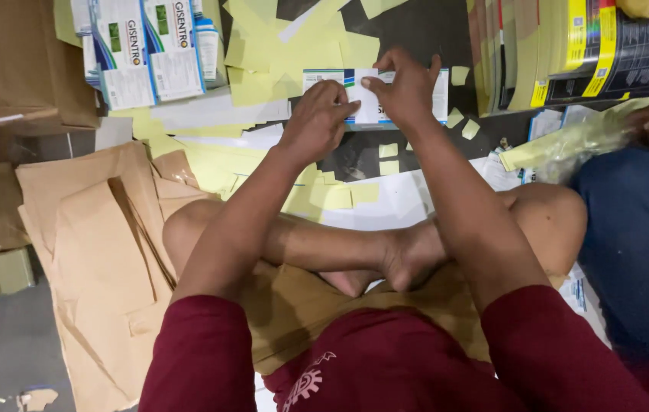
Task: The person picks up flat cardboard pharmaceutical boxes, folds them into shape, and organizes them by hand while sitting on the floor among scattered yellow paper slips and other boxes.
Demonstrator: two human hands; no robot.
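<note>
I sit cross-legged on the floor, arms stretched forward. Both hands hold a small white and blue carton box (371,109) lying on the dark floor ahead of my legs. My left hand (318,120) grips its left part with curled fingers. My right hand (405,90) pinches the box's top near the middle, fingers spread over it. Much of the box is hidden under my hands.
Yellow paper scraps (279,53) litter the floor around the box. Flat white-blue cartons (145,49) lie at the upper left, brown cardboard sheets (103,267) on the left. A stack of printed flat packs (569,49) sits upper right. Another person in blue (637,229) sits at right.
</note>
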